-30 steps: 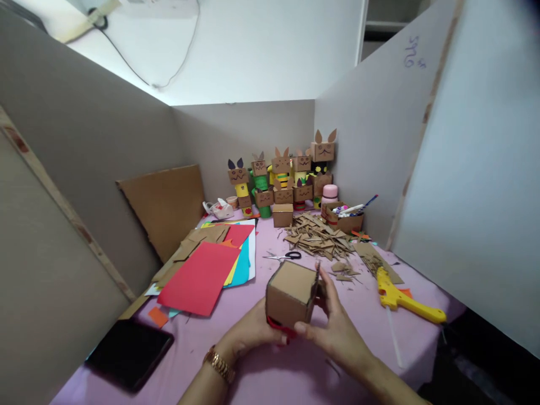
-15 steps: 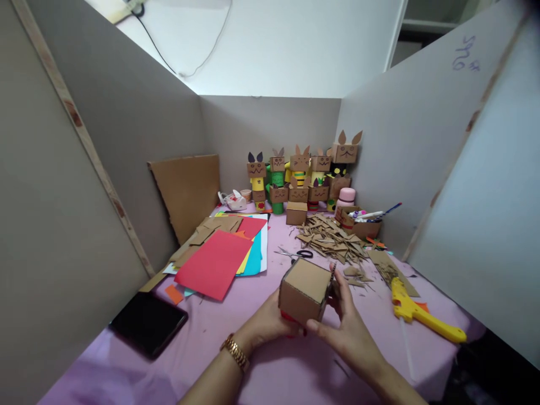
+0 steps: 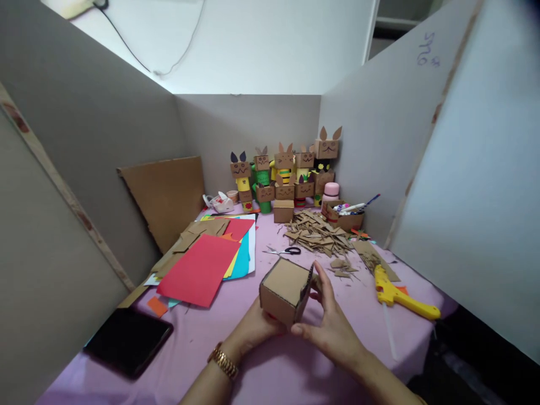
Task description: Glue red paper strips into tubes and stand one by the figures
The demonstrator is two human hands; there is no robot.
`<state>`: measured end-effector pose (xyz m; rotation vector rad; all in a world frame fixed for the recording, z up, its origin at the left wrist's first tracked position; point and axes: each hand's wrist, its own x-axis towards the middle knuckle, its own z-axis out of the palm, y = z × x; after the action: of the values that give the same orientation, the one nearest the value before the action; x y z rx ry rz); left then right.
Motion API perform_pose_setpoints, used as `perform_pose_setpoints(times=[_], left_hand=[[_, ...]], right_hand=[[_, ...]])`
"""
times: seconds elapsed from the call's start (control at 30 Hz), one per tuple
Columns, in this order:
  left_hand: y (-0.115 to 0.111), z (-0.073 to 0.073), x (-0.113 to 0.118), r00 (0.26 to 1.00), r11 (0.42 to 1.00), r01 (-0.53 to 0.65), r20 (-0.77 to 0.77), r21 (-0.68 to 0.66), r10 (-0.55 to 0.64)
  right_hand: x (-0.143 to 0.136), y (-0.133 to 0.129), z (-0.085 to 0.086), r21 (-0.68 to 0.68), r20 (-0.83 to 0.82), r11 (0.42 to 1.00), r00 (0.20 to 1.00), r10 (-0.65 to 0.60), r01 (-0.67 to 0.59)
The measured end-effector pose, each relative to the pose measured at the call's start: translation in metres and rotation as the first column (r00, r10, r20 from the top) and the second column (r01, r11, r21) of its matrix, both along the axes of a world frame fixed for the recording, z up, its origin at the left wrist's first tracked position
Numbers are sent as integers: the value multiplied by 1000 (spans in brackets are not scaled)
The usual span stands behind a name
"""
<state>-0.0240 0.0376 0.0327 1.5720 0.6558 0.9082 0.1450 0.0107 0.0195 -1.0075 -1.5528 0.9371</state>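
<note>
A brown cardboard box [image 3: 283, 289] is held above the pink cloth near the front of the table. My left hand [image 3: 256, 332], with a gold watch at the wrist, grips it from below and the left; its fingertips are hidden under the box. A bit of red shows beneath the box. My right hand [image 3: 331, 320] holds the box's right side, thumb at the lower edge and fingers up along a raised cardboard flap [image 3: 307, 288]. Scissors [image 3: 287, 251] lie just beyond the box.
Red paper [image 3: 201, 270] and other coloured sheets lie left, above a black tablet [image 3: 130, 341]. Cardboard scraps [image 3: 318, 232] and a yellow glue gun [image 3: 400, 298] are on the right. Cardboard animal figures [image 3: 284, 163] stand at the back, beside a pink bottle [image 3: 331, 192] and pen box [image 3: 343, 218].
The whole view has shifted, so the scene sits farther left. Both hands still hold the box, which is turned slightly, its right flap showing more.
</note>
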Motion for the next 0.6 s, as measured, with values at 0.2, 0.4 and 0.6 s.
perform_pose_setpoints(times=[0.2,0.4,0.6], left_hand=[[8,-10,-6,989,991,-119,-93,-67,113],[16,-17,-16,962,965,-226,-186,-132,200],[12,-14,-14,937,953,-283,-245,-109,250]], right_hand=[[6,-7,-16,-36,-148,995,984,-99,95],[11,-9,-35,-110,-191,989,975,-117,97],[6,-15,-21,-114,-133,988,983,-123,108]])
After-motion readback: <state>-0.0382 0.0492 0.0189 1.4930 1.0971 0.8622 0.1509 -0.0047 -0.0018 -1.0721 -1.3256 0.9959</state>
